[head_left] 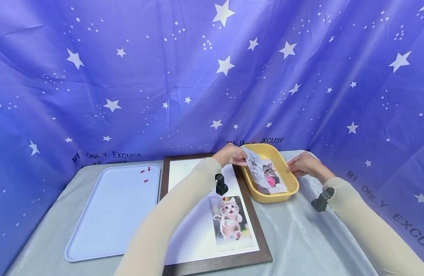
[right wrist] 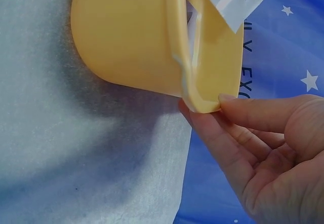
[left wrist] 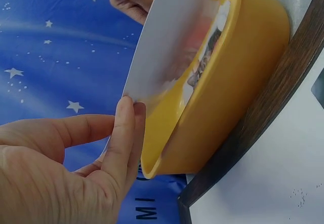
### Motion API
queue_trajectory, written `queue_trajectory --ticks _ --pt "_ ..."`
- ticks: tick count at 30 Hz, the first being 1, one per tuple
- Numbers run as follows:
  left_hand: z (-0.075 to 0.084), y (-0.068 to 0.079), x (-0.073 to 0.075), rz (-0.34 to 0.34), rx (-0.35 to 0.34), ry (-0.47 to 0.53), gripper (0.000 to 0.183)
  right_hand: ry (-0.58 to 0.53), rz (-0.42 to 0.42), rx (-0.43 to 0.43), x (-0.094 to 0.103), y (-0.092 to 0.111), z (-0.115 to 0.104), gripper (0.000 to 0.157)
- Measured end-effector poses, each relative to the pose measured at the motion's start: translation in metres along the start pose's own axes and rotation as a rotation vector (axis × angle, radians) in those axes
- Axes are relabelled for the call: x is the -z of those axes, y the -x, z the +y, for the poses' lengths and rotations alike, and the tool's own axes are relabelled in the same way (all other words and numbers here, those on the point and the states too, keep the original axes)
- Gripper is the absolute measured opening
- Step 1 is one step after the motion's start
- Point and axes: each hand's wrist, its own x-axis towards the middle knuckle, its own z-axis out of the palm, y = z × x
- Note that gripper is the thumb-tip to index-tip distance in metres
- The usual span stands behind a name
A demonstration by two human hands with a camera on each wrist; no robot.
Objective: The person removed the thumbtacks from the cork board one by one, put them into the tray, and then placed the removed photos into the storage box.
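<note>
Between thumb and fingers, my left hand [head_left: 233, 155] pinches the edge of a photo print [head_left: 254, 166], which stands tilted inside the yellow bin [head_left: 291, 188]. In the left wrist view the photo [left wrist: 162, 41] shows its pale side. My right hand [right wrist: 268, 148] grips the bin's rim, thumb on the inside and fingers beneath the outside. Another photo, of a kitten with pink yarn [head_left: 275, 178], lies in the bin beside the lifted one. A jumping-kitten photo [head_left: 230, 222] lies on the white board [head_left: 194, 237], with a red pushpin [head_left: 224, 198] at its top edge.
Left of the board, a pale blue tray [head_left: 111, 214] holds several red pushpins [head_left: 146, 181] near its far right corner. The board's dark wooden frame [head_left: 263, 249] runs close to the bin. A blue starry curtain [head_left: 163, 76] hangs behind the cloth-covered table [head_left: 301, 237].
</note>
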Motion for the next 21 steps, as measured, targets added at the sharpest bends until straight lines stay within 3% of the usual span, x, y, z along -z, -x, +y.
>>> queue_trajectory --ticks 11,21 --pt "-0.003 -0.009 -0.013 0.059 0.006 -0.013 0.049 0.009 0.005 0.01 -0.001 0.0 -0.001 0.035" --pt "-0.013 -0.001 -0.027 0.117 -0.072 -0.027 0.033 0.0 0.007 0.002 -0.002 0.001 0.0 0.035"
